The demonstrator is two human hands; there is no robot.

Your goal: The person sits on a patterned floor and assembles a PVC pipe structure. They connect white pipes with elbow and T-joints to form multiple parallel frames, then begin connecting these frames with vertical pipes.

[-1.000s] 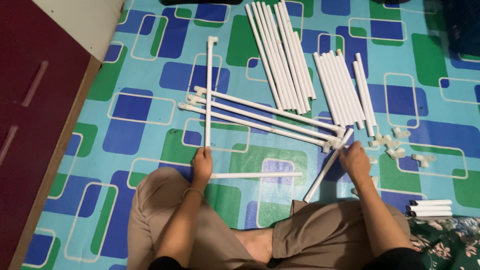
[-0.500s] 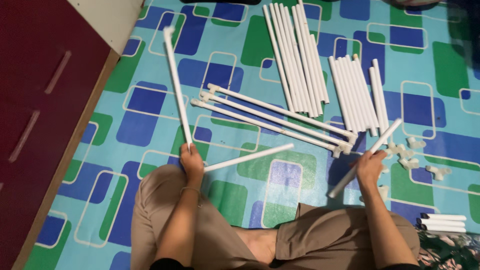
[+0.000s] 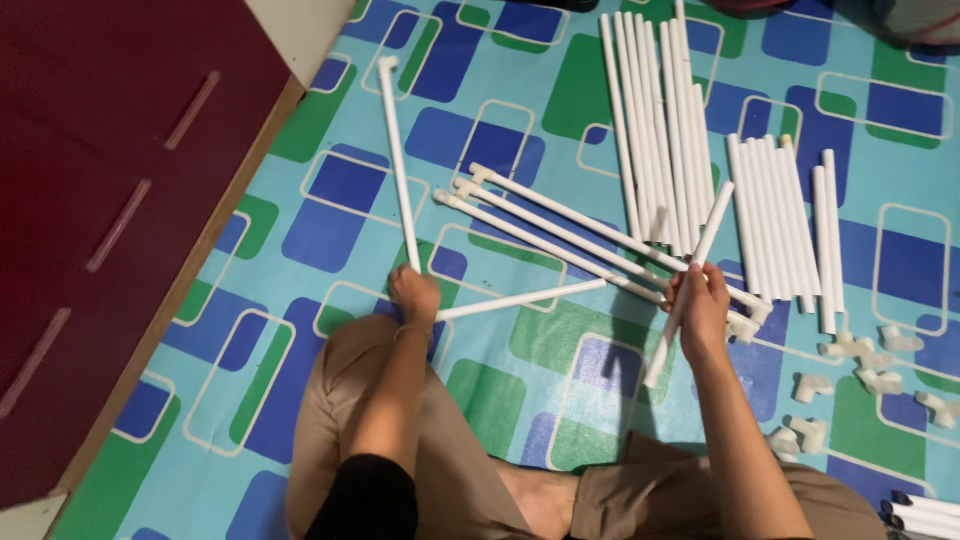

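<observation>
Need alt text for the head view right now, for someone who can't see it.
A person sitting on a blue-and-green patterned floor mat grips the corner of an L-shaped white pipe piece with the left hand and a single white pipe with the right hand. Loose pipes and small white connectors lie ahead and to the right.

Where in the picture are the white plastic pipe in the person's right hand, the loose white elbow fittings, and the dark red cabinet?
white plastic pipe (image 3: pixel 712 215), head view, upper shaft.
white elbow fittings (image 3: pixel 862 352), head view, one fitting's body.
dark red cabinet (image 3: pixel 90 150), head view, front panel.
</observation>
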